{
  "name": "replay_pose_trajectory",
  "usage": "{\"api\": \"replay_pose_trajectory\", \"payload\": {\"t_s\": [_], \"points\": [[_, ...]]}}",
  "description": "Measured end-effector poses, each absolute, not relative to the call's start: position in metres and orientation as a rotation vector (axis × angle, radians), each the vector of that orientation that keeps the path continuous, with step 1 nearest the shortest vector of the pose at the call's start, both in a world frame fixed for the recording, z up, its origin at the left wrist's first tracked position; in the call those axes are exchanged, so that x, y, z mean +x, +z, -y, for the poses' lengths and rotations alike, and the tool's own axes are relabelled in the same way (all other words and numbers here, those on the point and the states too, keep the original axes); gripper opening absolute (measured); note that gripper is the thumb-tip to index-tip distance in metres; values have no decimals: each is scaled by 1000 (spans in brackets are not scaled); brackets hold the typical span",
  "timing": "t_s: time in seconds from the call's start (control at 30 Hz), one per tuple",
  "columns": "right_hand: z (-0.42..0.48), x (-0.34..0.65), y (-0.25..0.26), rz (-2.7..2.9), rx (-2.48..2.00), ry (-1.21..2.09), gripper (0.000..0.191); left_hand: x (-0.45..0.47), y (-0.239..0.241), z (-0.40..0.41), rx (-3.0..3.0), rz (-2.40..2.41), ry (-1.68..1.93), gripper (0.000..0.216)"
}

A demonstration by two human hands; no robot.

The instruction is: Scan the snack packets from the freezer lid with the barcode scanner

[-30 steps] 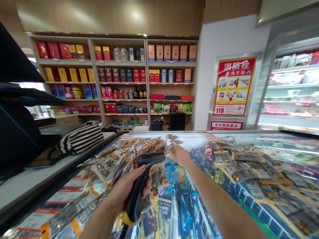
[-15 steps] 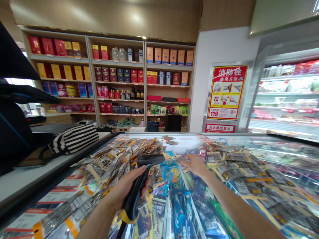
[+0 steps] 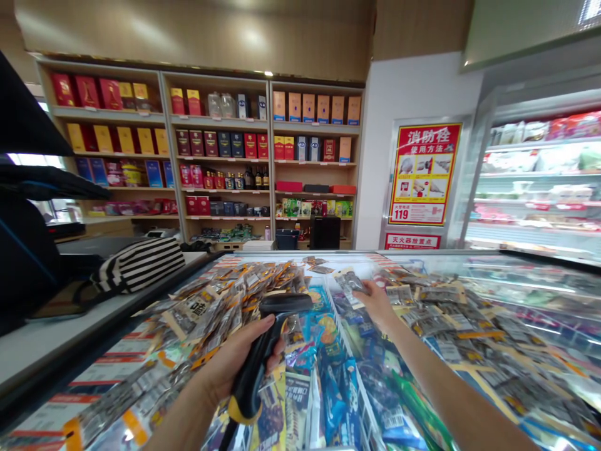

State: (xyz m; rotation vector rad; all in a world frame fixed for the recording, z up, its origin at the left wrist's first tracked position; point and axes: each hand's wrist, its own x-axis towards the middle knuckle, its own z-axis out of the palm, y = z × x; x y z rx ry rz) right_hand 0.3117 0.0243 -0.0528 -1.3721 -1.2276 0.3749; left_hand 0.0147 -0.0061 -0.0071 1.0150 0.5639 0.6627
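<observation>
My left hand [image 3: 239, 357] is wrapped round the grip of a black and yellow barcode scanner [image 3: 260, 351], its head pointing forward over the freezer's middle. My right hand [image 3: 377, 304], further forward, pinches a small clear snack packet [image 3: 350, 282] by its near edge, above the right part of the opening. To the left lies a heap of similar packets [image 3: 253, 282] with orange edges on the glass. Another spread of packets [image 3: 469, 319] covers the glass on the right. Blue ice cream wrappers [image 3: 334, 388] fill the freezer below my hands.
A white wire divider [image 3: 361, 388] splits the freezer contents. At the left, a striped bag [image 3: 143, 263] rests on a white counter [image 3: 28, 347]. Shelves of boxed bottles [image 3: 225, 144] stand at the back, with a red and yellow poster [image 3: 425, 175] beside them.
My right hand has moved slightly right with the packet, which now shows more fully and is lifted. My left hand keeps the scanner almost in place.
</observation>
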Motion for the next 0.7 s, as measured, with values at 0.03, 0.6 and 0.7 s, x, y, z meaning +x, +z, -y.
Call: {"api": "replay_pose_trajectory", "payload": {"t_s": [0.03,0.6,0.7], "points": [[-25,310,-54,1206,-1331,414,23,15,-7,6,1012,-557,661,28],[-28,296,-64,1152,-1267,538,20,12,-7,5,991,-459,627,28],[-28,295,-64,1161,-1292,513,20,12,-8,4,983,-480,627,28]]}}
